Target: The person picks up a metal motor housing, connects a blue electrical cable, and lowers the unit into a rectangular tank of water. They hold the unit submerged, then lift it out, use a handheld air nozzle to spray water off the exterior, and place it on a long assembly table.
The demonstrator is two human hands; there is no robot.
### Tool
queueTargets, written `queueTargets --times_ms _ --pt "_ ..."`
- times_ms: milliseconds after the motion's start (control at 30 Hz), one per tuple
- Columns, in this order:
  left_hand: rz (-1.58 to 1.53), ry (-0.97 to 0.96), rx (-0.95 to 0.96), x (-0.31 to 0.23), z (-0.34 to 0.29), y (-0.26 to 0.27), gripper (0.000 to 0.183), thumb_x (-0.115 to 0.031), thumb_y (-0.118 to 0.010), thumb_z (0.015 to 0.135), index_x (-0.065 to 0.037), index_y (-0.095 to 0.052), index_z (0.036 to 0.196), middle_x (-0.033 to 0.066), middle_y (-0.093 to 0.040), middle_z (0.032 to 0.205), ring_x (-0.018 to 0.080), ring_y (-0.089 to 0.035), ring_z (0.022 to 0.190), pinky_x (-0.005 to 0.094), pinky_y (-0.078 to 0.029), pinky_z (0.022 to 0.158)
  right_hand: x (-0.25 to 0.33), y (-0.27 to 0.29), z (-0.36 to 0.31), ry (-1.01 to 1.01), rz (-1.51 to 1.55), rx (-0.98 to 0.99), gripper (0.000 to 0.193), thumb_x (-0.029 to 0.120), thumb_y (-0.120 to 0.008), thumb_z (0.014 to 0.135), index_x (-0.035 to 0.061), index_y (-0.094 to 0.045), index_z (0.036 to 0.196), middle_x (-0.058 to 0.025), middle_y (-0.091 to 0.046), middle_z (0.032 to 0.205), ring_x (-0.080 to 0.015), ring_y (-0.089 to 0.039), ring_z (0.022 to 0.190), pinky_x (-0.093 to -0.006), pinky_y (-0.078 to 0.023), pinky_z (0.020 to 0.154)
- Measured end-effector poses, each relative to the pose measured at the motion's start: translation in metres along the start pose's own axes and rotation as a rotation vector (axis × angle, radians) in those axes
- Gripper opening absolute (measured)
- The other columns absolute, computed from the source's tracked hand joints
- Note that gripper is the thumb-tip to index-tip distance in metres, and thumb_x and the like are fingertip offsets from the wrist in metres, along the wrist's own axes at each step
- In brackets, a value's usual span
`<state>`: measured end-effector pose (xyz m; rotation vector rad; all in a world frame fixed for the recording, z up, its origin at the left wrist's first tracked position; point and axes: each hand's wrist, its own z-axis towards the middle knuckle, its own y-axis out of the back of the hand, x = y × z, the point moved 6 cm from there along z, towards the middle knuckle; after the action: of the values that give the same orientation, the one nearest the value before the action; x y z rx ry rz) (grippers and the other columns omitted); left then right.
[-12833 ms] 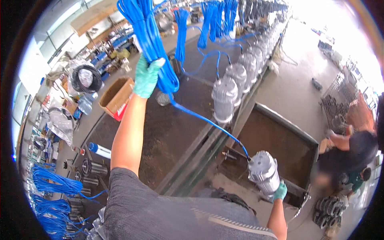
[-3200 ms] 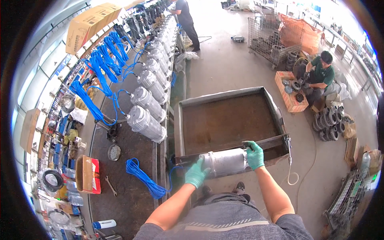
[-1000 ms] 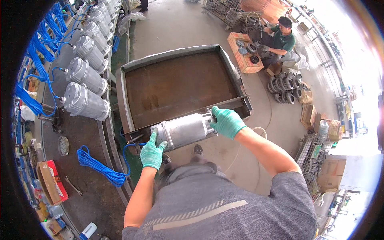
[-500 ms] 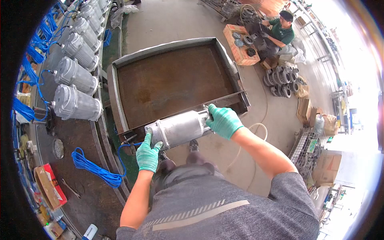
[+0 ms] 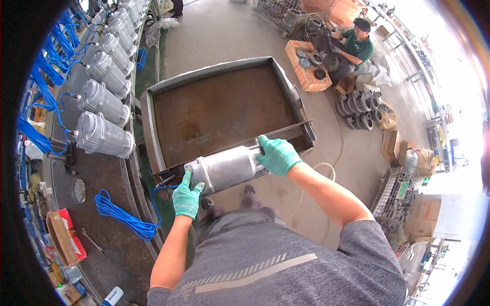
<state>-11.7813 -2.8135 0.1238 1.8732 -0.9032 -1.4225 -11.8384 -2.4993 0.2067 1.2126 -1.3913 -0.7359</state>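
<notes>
We held the grey metal cylinder (image 5: 227, 168) level at the middle of the frame, over the near rim of the rusty steel tray (image 5: 153, 132) — left hand (image 5: 187, 196) gripping its capped end, right hand (image 5: 278, 154) wrapped round the other. We judged even support best, keeping the blue cable (image 5: 122, 217) slack.

— What is being held?
— A silver metal cylinder (image 5: 227, 168), ribbed along its body, with a wider end cap at its left end.
— How does it lie?
— On its side, nearly level, its right end tipped slightly up, held above the near rim of the rusty metal tray (image 5: 224, 109).
— Anything attached?
— A blue cable (image 5: 125, 217) runs from its left end down to a coil on the bench.
</notes>
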Motion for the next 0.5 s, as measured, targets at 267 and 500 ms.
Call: queueTargets --times_ms 267,500 --pt "-0.018 -0.082 -0.051 0.012 0.001 -0.005 0.076 -0.032 -0.084 0.081 -0.022 -0.05 0.149 0.0296 -0.069 0.098 0.0447 -0.068 0.087 0.0474 -0.053 0.079 -0.009 0.014 -0.013 0.005 0.301 0.209 0.031 0.029 -0.058 0.095 0.0021 -0.056 0.11 -0.0214 -0.071 0.091 -0.0384 -0.07 0.087 -0.0514 -0.054 0.08" --pt "-0.18 -0.037 -0.01 0.011 0.0 -0.012 0.079 -0.019 -0.083 0.082 -0.023 -0.046 0.152 0.027 -0.069 0.117 0.0317 -0.072 0.096 0.0404 -0.054 0.087 -0.192 -0.027 -0.039 -0.197 0.206 0.089 0.024 0.026 -0.058 0.098 0.0048 -0.06 0.108 -0.0156 -0.072 0.105 -0.0385 -0.067 0.101 -0.0507 -0.051 0.087"
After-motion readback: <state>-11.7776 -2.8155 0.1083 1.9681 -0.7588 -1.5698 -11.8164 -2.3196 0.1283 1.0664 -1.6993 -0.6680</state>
